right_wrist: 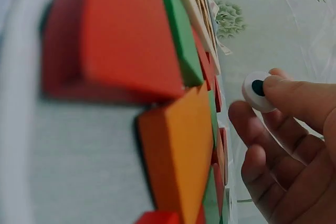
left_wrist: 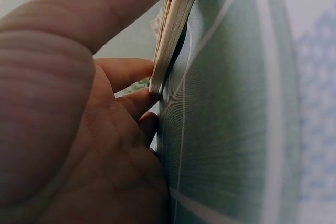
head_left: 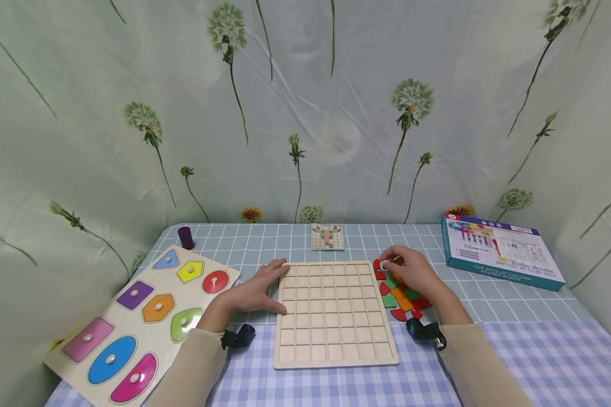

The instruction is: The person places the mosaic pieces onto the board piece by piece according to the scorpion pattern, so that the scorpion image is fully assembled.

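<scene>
A wooden grid board [head_left: 331, 311] lies in front of me in the head view, its square cells bare. My left hand [head_left: 254, 291] rests along its left edge, thumb and fingers spread; the left wrist view shows fingertips against the wooden side. Over the loose pieces at the board's right, my right hand [head_left: 412, 268] pinches a small white disc with a black dot [right_wrist: 249, 94], like an eye, between thumb and fingers. Beneath it are red, green and orange wooden pieces [right_wrist: 186, 145], some rounded and some straight-edged.
A small picture card [head_left: 327, 237] lies behind the board. At the left stand a purple cylinder [head_left: 185, 238] and a knobbed shape-puzzle board [head_left: 153, 337], partly behind my left forearm. A flat teal-edged box [head_left: 504, 249] sits at the back right.
</scene>
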